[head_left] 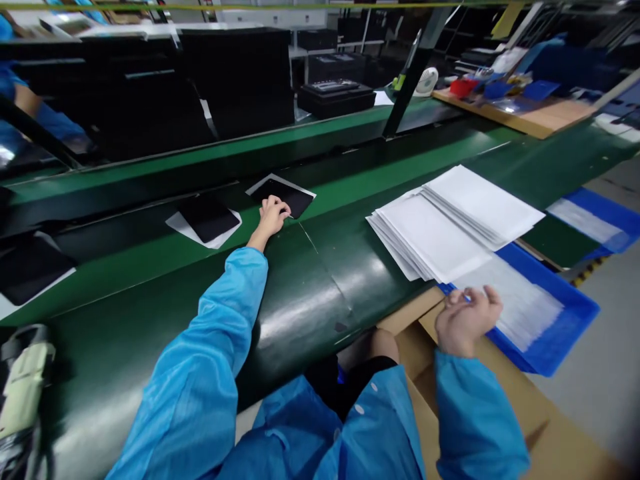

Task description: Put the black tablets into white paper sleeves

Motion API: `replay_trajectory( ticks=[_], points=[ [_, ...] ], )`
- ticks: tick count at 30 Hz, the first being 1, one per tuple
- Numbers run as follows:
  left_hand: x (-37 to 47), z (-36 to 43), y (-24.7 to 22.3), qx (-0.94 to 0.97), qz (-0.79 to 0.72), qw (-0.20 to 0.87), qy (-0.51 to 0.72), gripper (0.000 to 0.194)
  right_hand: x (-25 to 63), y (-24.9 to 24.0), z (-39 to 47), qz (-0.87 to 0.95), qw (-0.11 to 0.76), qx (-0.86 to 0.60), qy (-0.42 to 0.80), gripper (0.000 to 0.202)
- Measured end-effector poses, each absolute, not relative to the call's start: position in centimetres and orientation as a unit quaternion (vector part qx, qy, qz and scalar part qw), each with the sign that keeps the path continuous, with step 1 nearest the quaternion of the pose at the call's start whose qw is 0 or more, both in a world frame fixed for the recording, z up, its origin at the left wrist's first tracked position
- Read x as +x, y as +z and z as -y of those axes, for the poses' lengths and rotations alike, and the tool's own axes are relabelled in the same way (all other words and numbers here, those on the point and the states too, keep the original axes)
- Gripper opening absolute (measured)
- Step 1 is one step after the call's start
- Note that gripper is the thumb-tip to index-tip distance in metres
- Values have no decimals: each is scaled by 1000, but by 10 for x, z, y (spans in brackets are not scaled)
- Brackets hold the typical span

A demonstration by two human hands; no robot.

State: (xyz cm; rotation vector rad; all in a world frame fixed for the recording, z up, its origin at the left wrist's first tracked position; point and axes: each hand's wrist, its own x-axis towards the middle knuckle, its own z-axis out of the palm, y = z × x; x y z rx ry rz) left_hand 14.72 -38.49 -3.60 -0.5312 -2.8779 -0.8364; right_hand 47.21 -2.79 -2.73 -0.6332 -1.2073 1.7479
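My left hand point(273, 217) reaches across the green work surface, its fingers closed at the near edge of a black flat panel point(287, 198). That panel lies on a white sheet, which shows around its edges. My right hand point(467, 323) is raised in front of the blue tray point(575, 327), with loosely curled, slightly blurred fingers that are apart; I see nothing held in it. White flat sleeves or sheets point(430, 233) lie in two overlapping stacks beyond it. Translucent white sheets point(525, 313) fill the tray.
More black panels on white sheets lie along the left, one in the middle point(207, 219) and one nearer point(33, 270). An open cardboard box point(425, 393) is by my lap. A pale green handheld device point(25, 387) lies at left. A second blue tray point(617, 213) stands right.
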Motion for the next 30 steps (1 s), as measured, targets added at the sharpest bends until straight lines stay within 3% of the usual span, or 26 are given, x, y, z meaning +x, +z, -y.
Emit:
replay_trajectory(
  ticks=[1, 2, 6, 11, 17, 30],
  points=[
    [146, 385, -36, -192, 941, 43, -274, 8, 477, -33, 48, 489, 488, -251, 678, 26],
    [146, 385, -36, -206, 939, 36, -273, 8, 482, -38, 71, 514, 472, -243, 673, 26],
    [142, 387, -30, -248, 937, 19, -247, 20, 489, -50, 147, 587, 353, -211, 697, 29],
    [138, 386, -20, -342, 932, 16, -122, 29, 482, -52, 177, 671, 221, -184, 683, 28],
    [140, 379, -14, -410, 910, 50, -27, 37, 485, -57, 181, 692, 223, -208, 655, 23],
    [105, 350, 15, -522, 844, -6, 121, 48, 479, -57, 190, 704, 269, -251, 607, 22]
  ],
)
